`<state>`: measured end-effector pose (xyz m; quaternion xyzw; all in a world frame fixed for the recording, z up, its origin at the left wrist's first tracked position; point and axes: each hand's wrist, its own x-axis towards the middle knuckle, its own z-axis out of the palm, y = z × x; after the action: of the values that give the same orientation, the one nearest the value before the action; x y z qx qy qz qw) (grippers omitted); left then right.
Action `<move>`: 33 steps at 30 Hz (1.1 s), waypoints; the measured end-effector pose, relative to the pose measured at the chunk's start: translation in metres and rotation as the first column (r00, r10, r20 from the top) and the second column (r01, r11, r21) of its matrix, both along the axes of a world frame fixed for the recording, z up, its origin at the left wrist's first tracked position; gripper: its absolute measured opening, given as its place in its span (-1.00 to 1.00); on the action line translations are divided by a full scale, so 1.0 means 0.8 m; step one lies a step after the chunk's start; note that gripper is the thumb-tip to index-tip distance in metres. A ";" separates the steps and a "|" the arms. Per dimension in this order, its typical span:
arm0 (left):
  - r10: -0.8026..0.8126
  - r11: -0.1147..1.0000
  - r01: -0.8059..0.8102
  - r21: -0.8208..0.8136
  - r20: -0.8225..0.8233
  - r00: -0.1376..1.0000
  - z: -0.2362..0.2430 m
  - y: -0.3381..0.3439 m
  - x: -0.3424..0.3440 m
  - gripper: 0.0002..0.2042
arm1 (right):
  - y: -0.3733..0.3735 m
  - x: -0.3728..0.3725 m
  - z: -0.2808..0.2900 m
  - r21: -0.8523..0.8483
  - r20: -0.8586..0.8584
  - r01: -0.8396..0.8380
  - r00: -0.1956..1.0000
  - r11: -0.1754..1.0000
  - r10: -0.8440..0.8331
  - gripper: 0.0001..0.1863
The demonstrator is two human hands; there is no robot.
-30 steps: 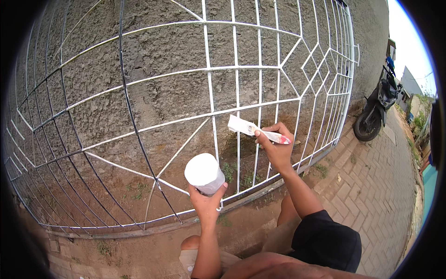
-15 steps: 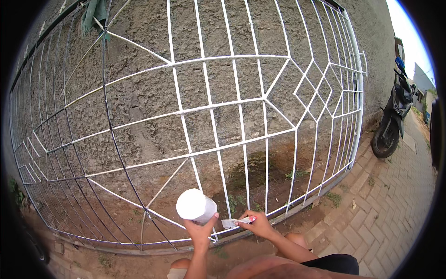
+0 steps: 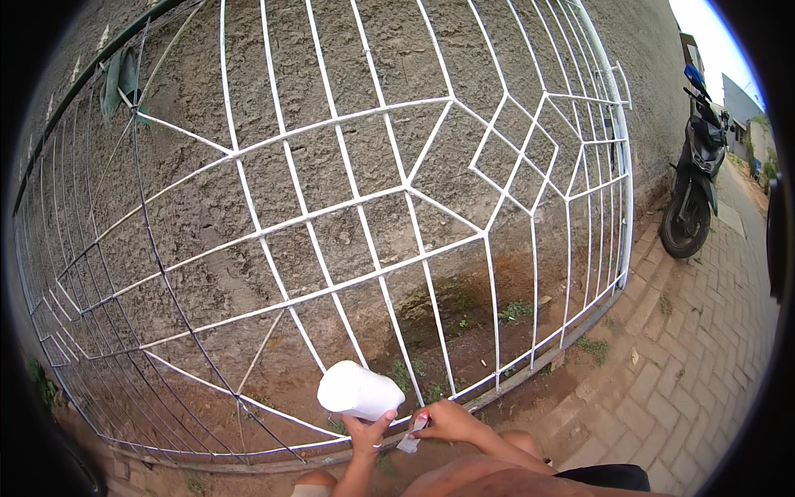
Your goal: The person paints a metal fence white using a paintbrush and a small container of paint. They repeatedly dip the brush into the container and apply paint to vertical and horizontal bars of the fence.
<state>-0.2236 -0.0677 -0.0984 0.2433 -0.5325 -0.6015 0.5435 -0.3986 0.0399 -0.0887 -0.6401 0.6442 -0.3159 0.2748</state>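
Note:
My left hand (image 3: 364,435) is closed round a white tub (image 3: 356,391), which leans to the left over the foot of the metal grille; its contents are out of sight. Close by on the right, my right hand (image 3: 451,421) grips a small paintbrush (image 3: 412,432) with red on its handle. The brush's pale head points down, beside the lower rail. Before me stands the grille (image 3: 348,200), with bars painted white in the middle and right and dark bars at the left.
A rough grey wall (image 3: 248,99) rises behind the grille, with soil and weeds at its foot. Green cloth (image 3: 122,83) hangs at the upper left. A black motorbike (image 3: 696,182) is parked at the right on brick paving (image 3: 662,364).
The view has shifted to the right. The tub now leans further over, and the brush head has swung from pointing left to pointing down. Both hands keep their hold.

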 end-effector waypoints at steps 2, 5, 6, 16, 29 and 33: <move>0.007 1.000 -0.007 0.005 0.012 1.000 -0.002 0.003 -0.004 0.01 | 0.006 0.003 0.012 0.016 0.006 0.016 1.000 1.000 -0.016 -0.72; -0.007 1.000 0.008 -0.023 0.065 0.998 -0.005 0.003 -0.003 0.02 | 0.012 0.000 0.014 -0.029 0.025 0.027 0.999 0.999 -0.027 -0.70; -0.013 0.999 0.017 -0.039 0.089 0.996 -0.005 0.002 -0.003 0.03 | 0.014 0.000 0.017 -0.028 0.021 0.043 0.999 0.999 -0.042 -0.69; 0.042 0.996 -0.037 -0.087 0.061 0.997 -0.003 0.000 0.005 0.04 | 0.030 0.009 0.032 -0.030 0.078 0.186 0.980 0.982 -0.183 -0.67; 0.038 0.995 -0.030 -0.100 0.082 0.996 0.009 -0.007 0.023 -0.05 | 0.018 0.021 0.029 0.034 0.073 0.246 0.966 0.969 -0.248 -0.61; 0.027 0.996 -0.020 -0.091 0.070 0.997 0.029 -0.003 0.030 -0.13 | 0.011 0.026 0.031 0.086 0.048 0.223 0.973 0.971 -0.228 -0.60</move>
<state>-0.1997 -0.0701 -0.0756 0.2461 -0.5752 -0.5615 0.5416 -0.3776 0.0487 -0.0637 -0.5418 0.7168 -0.3372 0.2810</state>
